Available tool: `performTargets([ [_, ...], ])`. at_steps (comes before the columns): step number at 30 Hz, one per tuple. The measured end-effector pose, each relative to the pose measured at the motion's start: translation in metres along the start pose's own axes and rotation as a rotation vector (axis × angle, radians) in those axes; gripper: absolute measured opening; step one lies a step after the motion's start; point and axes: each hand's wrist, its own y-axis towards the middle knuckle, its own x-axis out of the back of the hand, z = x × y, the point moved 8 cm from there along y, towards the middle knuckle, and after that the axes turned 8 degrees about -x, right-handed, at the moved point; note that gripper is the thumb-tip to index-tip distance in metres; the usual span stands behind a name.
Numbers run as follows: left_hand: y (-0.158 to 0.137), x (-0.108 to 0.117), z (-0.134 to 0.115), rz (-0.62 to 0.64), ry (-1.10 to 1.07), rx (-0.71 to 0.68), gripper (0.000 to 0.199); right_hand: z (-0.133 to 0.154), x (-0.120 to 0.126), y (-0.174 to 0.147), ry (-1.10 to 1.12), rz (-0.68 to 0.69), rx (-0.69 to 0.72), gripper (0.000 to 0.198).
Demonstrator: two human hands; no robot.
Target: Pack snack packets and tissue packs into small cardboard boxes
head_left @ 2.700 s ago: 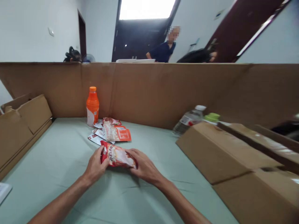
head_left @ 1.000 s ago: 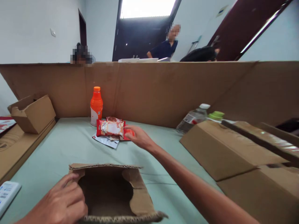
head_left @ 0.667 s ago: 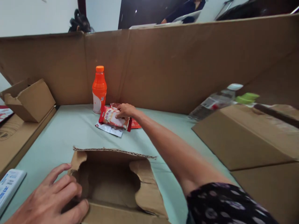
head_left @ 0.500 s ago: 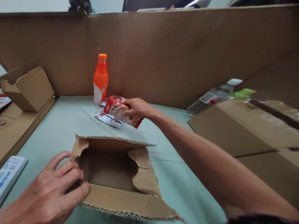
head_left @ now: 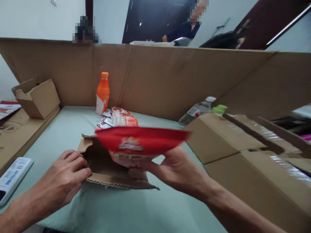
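Note:
A small open cardboard box (head_left: 102, 163) stands on the pale green tabletop, its torn flaps spread. My left hand (head_left: 73, 171) is closed on the box's left edge, fingers curled over the rim. Above the box, my right hand (head_left: 170, 166) grips a red snack packet (head_left: 143, 140), smeared by motion, with the thumb at its lower side. The packet hides the box's back and right parts. Behind it lie several small packets, among them an orange-and-white packet (head_left: 125, 119). An orange drink bottle (head_left: 103, 94) stands upright beside them.
Cardboard boxes (head_left: 218, 139) crowd the right side, with a clear plastic bottle (head_left: 198, 110) leaning behind them. A small carton (head_left: 40, 98) sits at far left. A white device (head_left: 16, 179) lies near my left arm. A cardboard wall (head_left: 157, 81) closes the back; people are beyond it.
My right hand has brought a red packet from the pile at the back to above the box. My left hand stays on the box edge. The camera view has tilted up.

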Motion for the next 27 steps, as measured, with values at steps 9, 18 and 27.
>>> performTargets([
  [9, -0.003, -0.001, 0.002, -0.06, 0.09, 0.097, 0.028, 0.0, -0.084, 0.01, -0.696, 0.698, -0.016, 0.011],
  [18, 0.006, -0.013, 0.0, 0.045, -0.169, 0.068, 0.029, -0.006, -0.103, 0.004, -0.318, 0.886, 0.031, 0.011],
  [27, 0.002, -0.033, 0.005, -0.156, -0.151, -0.052, 0.013, -0.163, -0.022, 0.111, -0.595, 0.132, -0.323, 0.04],
])
